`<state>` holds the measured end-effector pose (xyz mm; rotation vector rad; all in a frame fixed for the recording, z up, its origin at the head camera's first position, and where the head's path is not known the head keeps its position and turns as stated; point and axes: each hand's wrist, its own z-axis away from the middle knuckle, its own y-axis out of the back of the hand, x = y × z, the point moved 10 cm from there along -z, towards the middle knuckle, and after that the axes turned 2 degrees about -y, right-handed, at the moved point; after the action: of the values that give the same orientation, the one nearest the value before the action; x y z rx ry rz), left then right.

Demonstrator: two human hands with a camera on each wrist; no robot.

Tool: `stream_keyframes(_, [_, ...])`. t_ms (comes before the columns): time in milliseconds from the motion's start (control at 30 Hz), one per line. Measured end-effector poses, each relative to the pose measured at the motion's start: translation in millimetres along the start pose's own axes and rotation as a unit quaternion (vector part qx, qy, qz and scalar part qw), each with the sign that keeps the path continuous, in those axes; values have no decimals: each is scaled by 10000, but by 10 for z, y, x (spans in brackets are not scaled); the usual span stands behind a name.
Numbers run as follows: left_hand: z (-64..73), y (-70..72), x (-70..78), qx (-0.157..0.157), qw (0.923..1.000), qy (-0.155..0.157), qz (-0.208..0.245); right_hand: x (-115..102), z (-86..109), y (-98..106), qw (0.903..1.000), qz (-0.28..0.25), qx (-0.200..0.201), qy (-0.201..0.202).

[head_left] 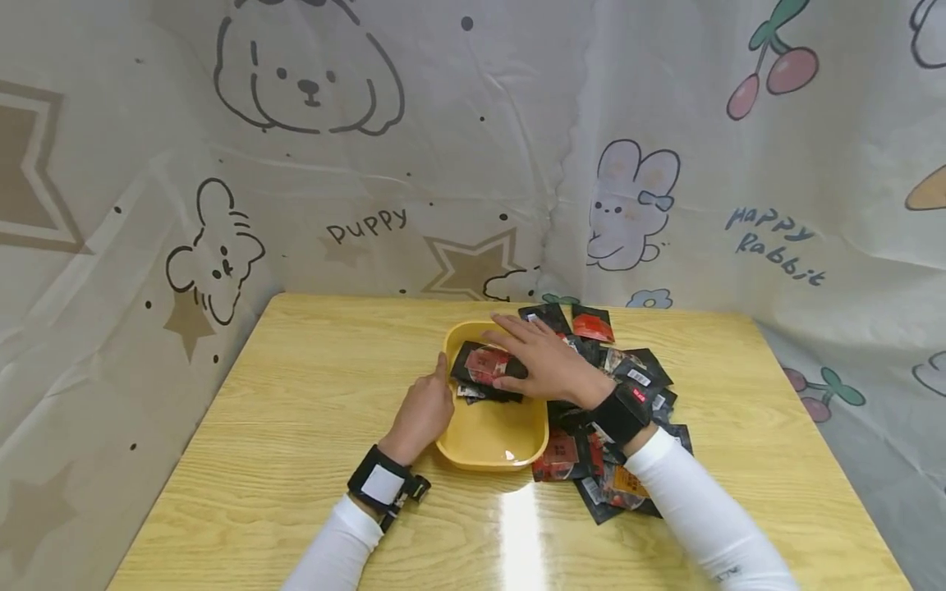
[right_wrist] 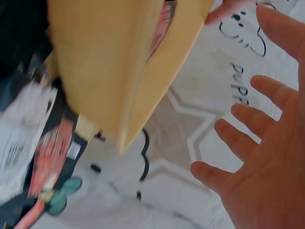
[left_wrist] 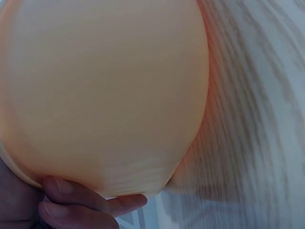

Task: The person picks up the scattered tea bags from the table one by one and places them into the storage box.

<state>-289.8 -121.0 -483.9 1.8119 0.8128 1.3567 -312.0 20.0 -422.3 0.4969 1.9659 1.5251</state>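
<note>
A yellow plastic basin (head_left: 491, 443) stands on the table, with a small stack of black-and-red packets (head_left: 484, 364) lying in its far half. My left hand (head_left: 423, 417) holds the basin by its left rim. In the left wrist view the fingers (left_wrist: 71, 202) bend against the basin's outer wall. Over the far right part of the basin is my right hand (head_left: 543, 361), fingers spread and nothing gripped, overlapping the top packet in the head view. The right wrist view shows that hand's fingers (right_wrist: 238, 138) spread apart beside the tilted-looking basin (right_wrist: 100, 62).
A loose heap of black packets (head_left: 562, 455), some with red fronts and barcodes, covers the wooden table (head_left: 310, 394) right of the basin, partly under my right forearm. A patterned cloth (head_left: 458, 164) hangs behind the table's far edge.
</note>
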Motion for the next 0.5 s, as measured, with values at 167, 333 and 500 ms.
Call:
stream_keyframes(167, [-10,-25,-10,-50,10000,70,26,307,218,221,9987,138,148,-466])
stream_keyframes(333, [-9,-30,-13,-43,10000,74,-15,741,508,396,9942,207,208,-1039])
stream_keyframes(500, [-11,-30,-14,-90,9999,122,13,1208,855,463,9873,77,167,-1579])
